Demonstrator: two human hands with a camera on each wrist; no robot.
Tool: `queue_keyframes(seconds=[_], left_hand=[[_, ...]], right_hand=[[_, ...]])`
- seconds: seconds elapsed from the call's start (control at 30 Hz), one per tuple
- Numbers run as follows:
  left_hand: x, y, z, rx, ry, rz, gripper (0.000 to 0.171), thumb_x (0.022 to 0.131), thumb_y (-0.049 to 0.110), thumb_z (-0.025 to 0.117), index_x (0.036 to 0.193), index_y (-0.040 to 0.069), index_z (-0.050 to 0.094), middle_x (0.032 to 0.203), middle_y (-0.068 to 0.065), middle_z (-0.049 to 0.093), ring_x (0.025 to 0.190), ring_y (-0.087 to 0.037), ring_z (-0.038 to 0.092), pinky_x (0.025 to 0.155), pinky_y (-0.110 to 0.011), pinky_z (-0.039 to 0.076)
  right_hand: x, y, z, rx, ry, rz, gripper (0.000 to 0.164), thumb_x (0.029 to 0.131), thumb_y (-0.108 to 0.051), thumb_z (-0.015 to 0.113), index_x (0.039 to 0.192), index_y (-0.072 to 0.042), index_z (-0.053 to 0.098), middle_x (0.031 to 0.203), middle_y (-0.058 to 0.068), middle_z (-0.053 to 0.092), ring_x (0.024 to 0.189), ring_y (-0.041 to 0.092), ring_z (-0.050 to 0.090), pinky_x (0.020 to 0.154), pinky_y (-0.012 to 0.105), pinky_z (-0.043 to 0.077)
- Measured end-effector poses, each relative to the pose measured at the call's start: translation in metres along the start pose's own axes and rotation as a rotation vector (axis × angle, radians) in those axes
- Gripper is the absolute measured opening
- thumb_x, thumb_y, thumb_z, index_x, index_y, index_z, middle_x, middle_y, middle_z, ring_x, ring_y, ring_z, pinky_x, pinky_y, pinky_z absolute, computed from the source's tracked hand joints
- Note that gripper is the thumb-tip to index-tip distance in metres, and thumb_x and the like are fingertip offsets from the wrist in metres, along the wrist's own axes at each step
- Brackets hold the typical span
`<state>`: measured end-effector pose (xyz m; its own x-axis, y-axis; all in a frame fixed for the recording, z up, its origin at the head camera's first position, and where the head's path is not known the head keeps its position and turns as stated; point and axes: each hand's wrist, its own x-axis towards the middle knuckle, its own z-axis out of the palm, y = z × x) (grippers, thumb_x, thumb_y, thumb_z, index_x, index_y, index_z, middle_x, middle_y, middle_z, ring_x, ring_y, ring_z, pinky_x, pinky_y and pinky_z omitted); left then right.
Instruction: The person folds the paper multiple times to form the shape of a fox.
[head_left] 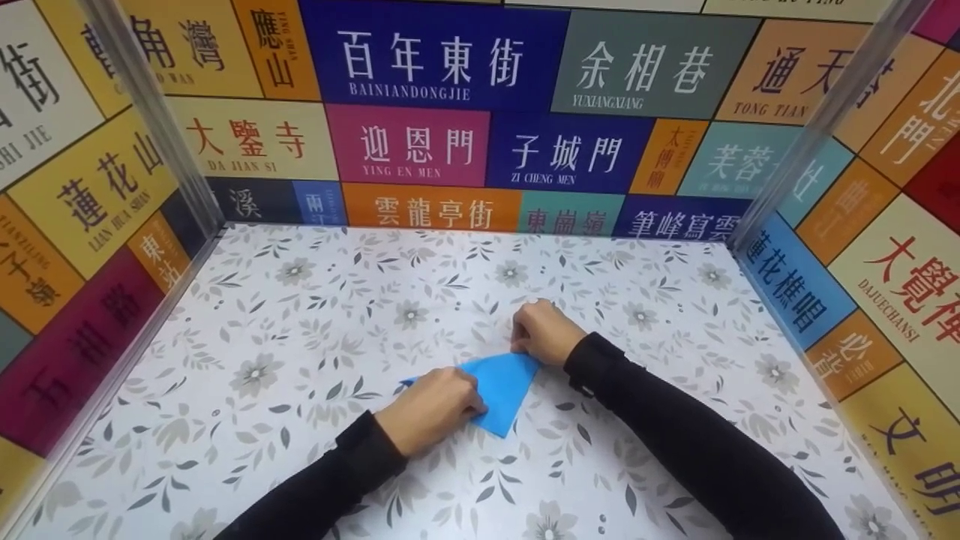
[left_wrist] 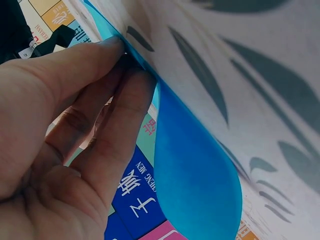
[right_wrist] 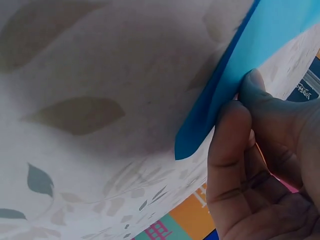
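A blue sheet of paper (head_left: 506,394) lies folded over on the patterned tabletop, its pointed corner toward the person. The left hand (head_left: 439,409) holds the paper from the left, with thumb and fingertips at its edge. In the left wrist view, the paper (left_wrist: 197,165) bulges into a rounded loop beside the fingers. At the paper's upper right corner, the right hand (head_left: 547,330) pinches the edge. The right wrist view shows its thumb and index finger close together on the paper (right_wrist: 225,85), with the layers slightly apart toward the tip. A small blue point shows left of the left hand.
White table covering (head_left: 300,427) with grey leaves and flowers spreads around the hands. Colourful panels (head_left: 442,56) with printed characters stand along the back and both sides. Clear corner strips (head_left: 161,127) join the panels.
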<state>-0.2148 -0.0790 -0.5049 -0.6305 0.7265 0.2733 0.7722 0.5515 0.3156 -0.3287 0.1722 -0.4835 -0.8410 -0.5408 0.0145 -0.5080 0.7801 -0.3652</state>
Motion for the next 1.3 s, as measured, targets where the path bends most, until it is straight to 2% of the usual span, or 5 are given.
queue_keyframes(seconds=[0.3, 0.8, 0.97, 1.17, 1.3], left_hand=[[0.0, 0.001, 0.002, -0.005, 0.02, 0.003, 0.013, 0.1, 0.003, 0.087, 0.099, 0.014, 0.094, 0.088, -0.003, 0.082, 0.082, -0.021, 0.078, 0.075, -0.03, 0.067], [0.001, 0.003, 0.001, -0.042, 0.007, -0.004, 0.01, 0.101, 0.004, 0.087, 0.103, 0.011, 0.094, 0.09, -0.005, 0.083, 0.083, -0.021, 0.079, 0.079, -0.029, 0.068], [0.0, 0.001, 0.0, -0.049, 0.009, -0.009, 0.012, 0.1, 0.002, 0.087, 0.102, 0.011, 0.094, 0.087, -0.004, 0.081, 0.081, -0.02, 0.078, 0.078, -0.029, 0.068], [-0.001, -0.001, 0.001, -0.05, 0.012, -0.012, 0.015, 0.099, 0.0, 0.086, 0.106, 0.01, 0.094, 0.093, -0.005, 0.084, 0.09, -0.023, 0.083, 0.087, -0.032, 0.071], [0.0, -0.003, 0.001, -0.059, 0.01, -0.017, 0.016, 0.098, 0.0, 0.086, 0.107, 0.01, 0.094, 0.094, -0.005, 0.084, 0.091, -0.023, 0.083, 0.088, -0.031, 0.071]], right_hand=[[-0.006, 0.018, -0.004, 0.01, 0.004, 0.037, 0.012, 0.093, -0.004, 0.095, 0.088, -0.004, 0.084, 0.086, 0.009, 0.083, 0.078, 0.02, 0.072, 0.08, 0.039, 0.063], [-0.023, 0.046, -0.014, -0.003, 0.088, 0.006, 0.011, 0.094, -0.004, 0.094, 0.089, -0.002, 0.084, 0.085, 0.011, 0.084, 0.08, 0.031, 0.078, 0.083, 0.051, 0.068], [-0.025, 0.05, -0.015, 0.003, 0.122, -0.017, 0.011, 0.093, -0.002, 0.094, 0.087, -0.001, 0.085, 0.084, 0.012, 0.085, 0.079, 0.033, 0.079, 0.082, 0.05, 0.069], [-0.026, 0.05, -0.016, 0.006, 0.126, -0.017, 0.012, 0.094, -0.002, 0.094, 0.087, 0.0, 0.084, 0.083, 0.012, 0.084, 0.074, 0.028, 0.076, 0.077, 0.047, 0.067], [-0.027, 0.048, -0.019, 0.008, 0.127, -0.029, 0.011, 0.095, -0.002, 0.094, 0.088, -0.001, 0.085, 0.083, 0.011, 0.084, 0.073, 0.025, 0.075, 0.076, 0.045, 0.066]])
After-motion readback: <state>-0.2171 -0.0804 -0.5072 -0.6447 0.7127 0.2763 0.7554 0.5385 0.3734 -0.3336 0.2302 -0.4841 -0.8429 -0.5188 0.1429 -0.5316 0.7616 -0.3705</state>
